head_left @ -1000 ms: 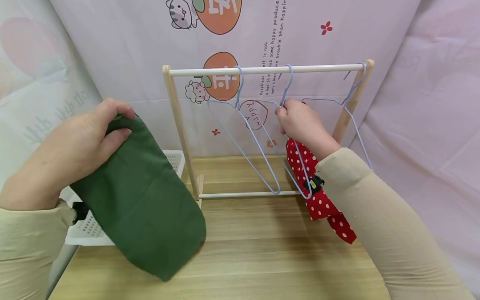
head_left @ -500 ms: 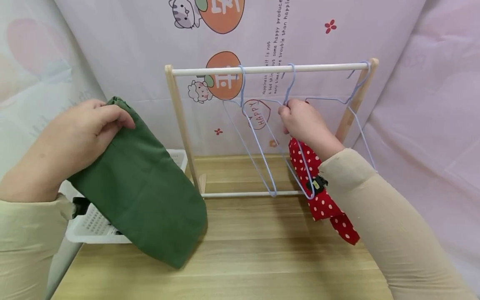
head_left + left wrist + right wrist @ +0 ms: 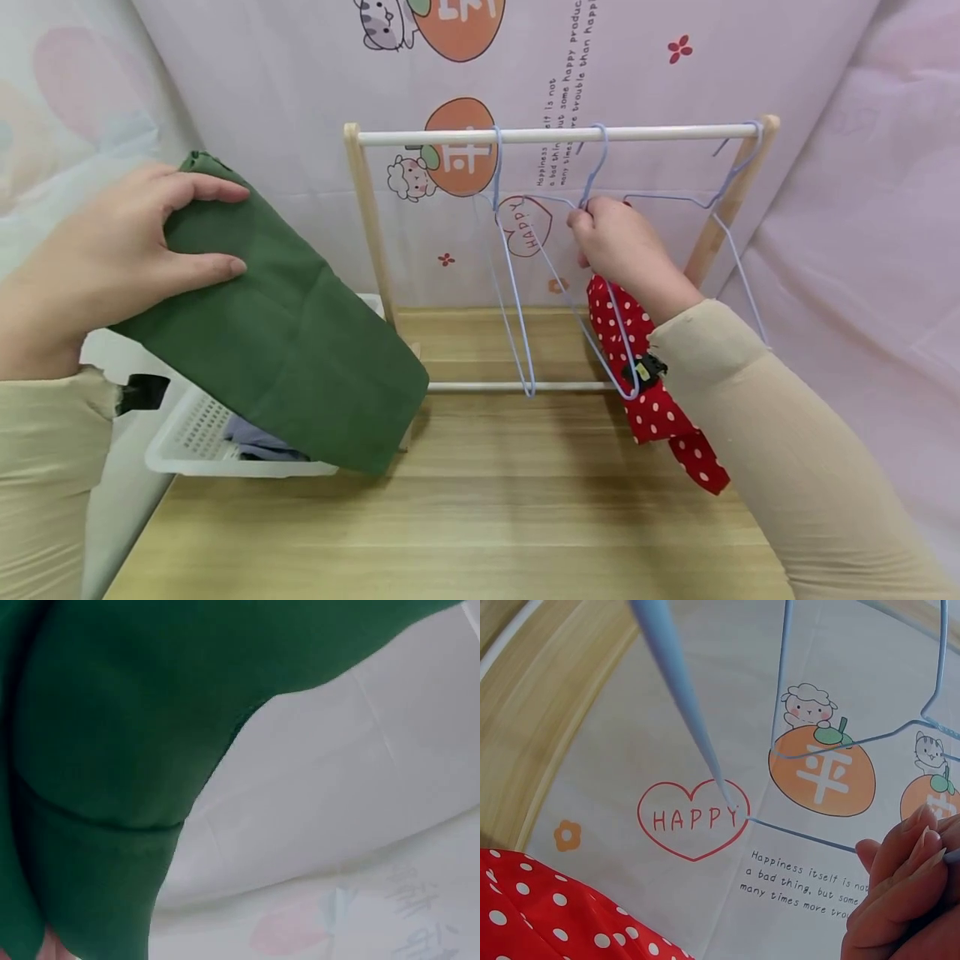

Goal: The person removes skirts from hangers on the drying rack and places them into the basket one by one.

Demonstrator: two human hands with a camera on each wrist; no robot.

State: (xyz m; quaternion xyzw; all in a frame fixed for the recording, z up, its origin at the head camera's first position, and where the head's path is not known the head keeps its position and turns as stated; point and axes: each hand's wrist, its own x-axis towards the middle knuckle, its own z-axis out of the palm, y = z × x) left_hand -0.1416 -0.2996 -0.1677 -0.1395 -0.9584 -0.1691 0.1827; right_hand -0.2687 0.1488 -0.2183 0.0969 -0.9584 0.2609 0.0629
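My left hand (image 3: 112,250) holds a folded piece of green cloth (image 3: 292,325) by its upper end, thumb and index finger spread over the near face. The other fingers are hidden. In the left wrist view the green cloth (image 3: 120,742) fills much of the picture. My right hand (image 3: 626,237) pinches the neck of the middle blue hanger (image 3: 604,150), whose hook sits over the rail. Fingertips of the right hand (image 3: 907,885) show at the right wrist view's edge. On either side hang a left blue hanger (image 3: 513,287) and a right blue hanger (image 3: 667,197).
A wooden rack with a white rail (image 3: 420,137) stands on the wooden table (image 3: 487,517). Red polka-dot cloth (image 3: 652,417) hangs at right, partly behind my forearm. A white basket (image 3: 240,468) at left contains grey-blue cloth (image 3: 262,442). Printed sheeting (image 3: 637,75) stands behind.
My left hand has moved up and left, its thumb and index finger spreading apart. The green cloth's lower end has lifted, uncovering more of the basket. The right hand keeps its hold on the hanger.
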